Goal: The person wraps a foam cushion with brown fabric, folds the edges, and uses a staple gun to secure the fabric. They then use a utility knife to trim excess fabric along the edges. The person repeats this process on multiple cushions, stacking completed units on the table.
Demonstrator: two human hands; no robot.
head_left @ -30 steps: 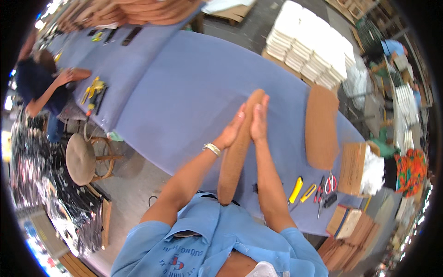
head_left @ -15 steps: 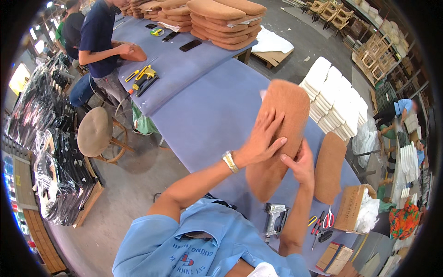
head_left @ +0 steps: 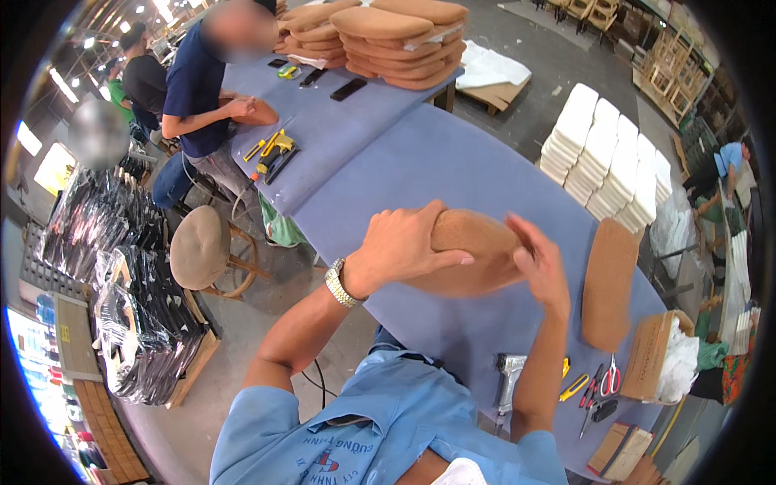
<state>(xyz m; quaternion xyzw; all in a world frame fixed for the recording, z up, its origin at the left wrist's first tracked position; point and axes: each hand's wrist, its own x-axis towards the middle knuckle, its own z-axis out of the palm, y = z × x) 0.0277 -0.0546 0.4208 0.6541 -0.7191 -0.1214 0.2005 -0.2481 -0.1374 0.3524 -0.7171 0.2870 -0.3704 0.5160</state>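
A brown fabric-covered cushion pad [head_left: 477, 250] is tilted up over the blue-grey table, slightly blurred. My left hand [head_left: 408, 242] is closed around its left end, with the thumb along the near face. At the right end, my right hand [head_left: 541, 263] has its fingers stretched out beside the edge; the thumb seems to touch it. A second brown cushion pad [head_left: 609, 283] lies flat to the right. Below my right forearm lies a metal staple gun [head_left: 509, 380], partly hidden. Near it are a yellow cutter [head_left: 574, 387] and red-handled scissors [head_left: 612, 376].
An open cardboard box [head_left: 644, 356] with white material stands at the table's right edge. White pads [head_left: 602, 153] are stacked beyond the table. Brown cushions [head_left: 396, 44] are piled at the far end. A co-worker [head_left: 198, 97] handles another cushion at far left, near a stool [head_left: 200, 246].
The cushion has gone from standing lengthwise to lying crosswise between my hands, tilted. My left hand moved from its face to its left end; my right hand rose and its fingers straightened.
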